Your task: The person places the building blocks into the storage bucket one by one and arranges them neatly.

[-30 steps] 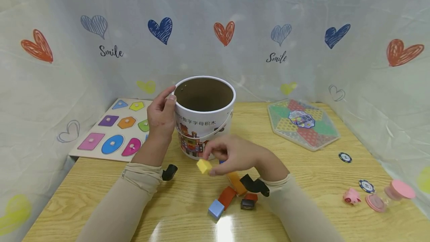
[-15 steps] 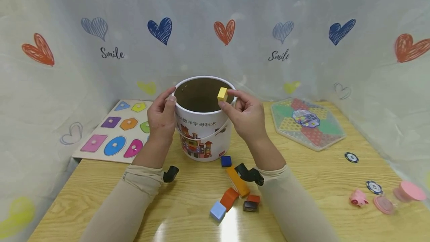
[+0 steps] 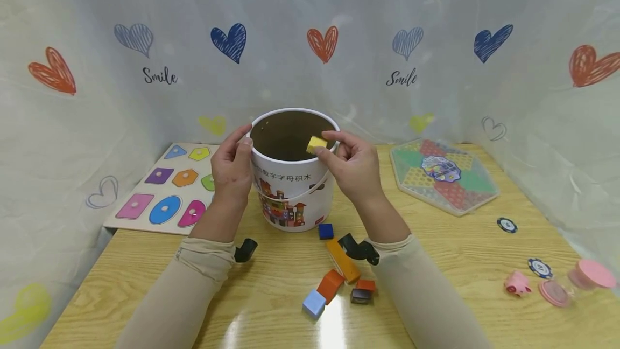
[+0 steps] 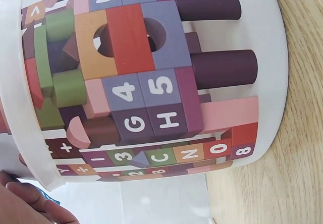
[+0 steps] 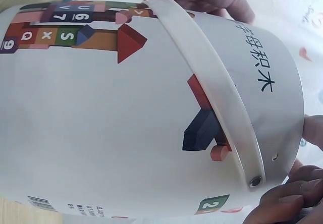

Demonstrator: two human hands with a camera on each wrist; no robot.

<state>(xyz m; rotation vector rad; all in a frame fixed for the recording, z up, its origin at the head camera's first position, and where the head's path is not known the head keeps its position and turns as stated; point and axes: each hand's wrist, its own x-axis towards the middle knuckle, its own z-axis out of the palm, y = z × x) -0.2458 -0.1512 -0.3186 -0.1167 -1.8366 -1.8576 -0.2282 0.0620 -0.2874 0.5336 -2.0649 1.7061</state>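
Note:
A white bucket [image 3: 315, 198] with printed block pictures and a white carrying handle stands upright on the table. My left hand [image 3: 232, 168] grips its rim at the left, thumb outside. At the right rim, my right hand [image 3: 356, 163] pinches a yellow block [image 3: 317, 144] between thumb and forefinger, over the bucket's mouth. The right wrist view shows that hand's curled fingers [image 5: 287, 199] beside the bucket wall; the block is hidden there. In front of the bucket lie a dark blue block [image 3: 326, 231], a long orange block [image 3: 343, 260], a red-orange block [image 3: 331, 285] and a light blue block [image 3: 314, 304].
A black block [image 3: 360, 296] lies by a small red block [image 3: 366, 285]. A shape puzzle board [image 3: 145, 187] is behind the left arm. A hexagonal game board [image 3: 444, 176] lies back right. Poker chips [image 3: 507, 225], a pink pig [image 3: 518, 283] and a pink-ended hourglass [image 3: 576, 281] sit far right.
My right hand has lifted the yellow block from above the table up to the bucket's right rim, then tipped it over the opening. The left hand keeps its hold on the rim.

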